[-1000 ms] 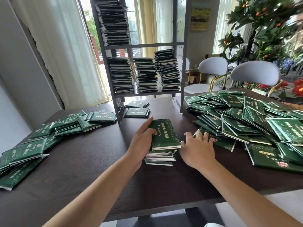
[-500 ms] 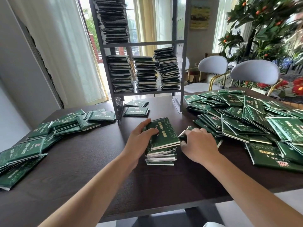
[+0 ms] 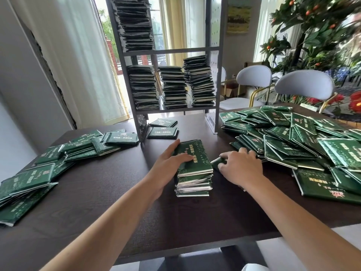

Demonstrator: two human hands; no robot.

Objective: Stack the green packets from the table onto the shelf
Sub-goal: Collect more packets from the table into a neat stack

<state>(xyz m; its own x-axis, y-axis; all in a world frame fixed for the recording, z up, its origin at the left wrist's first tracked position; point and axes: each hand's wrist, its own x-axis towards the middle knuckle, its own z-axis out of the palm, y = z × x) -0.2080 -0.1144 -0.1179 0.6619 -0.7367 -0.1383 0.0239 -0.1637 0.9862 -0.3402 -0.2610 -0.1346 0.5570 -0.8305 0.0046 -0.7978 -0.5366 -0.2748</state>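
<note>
Three packet stacks fill the shelf (image 3: 172, 109) at 12 o'clock. Left hand (image 3: 168, 165) rests flat on the table's centre stack (image 3: 193, 173); right hand (image 3: 240, 167) pinches one packet (image 3: 216, 163).

Bright backlight from the curtained windows (image 3: 82, 55), wide-angle edge bending, motion-blurred plant (image 3: 322, 36).

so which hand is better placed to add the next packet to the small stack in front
Right. The right hand already pinches a loose packet just beside the small stack, while the left hand lies flat on the stack's top, steadying it.
</note>
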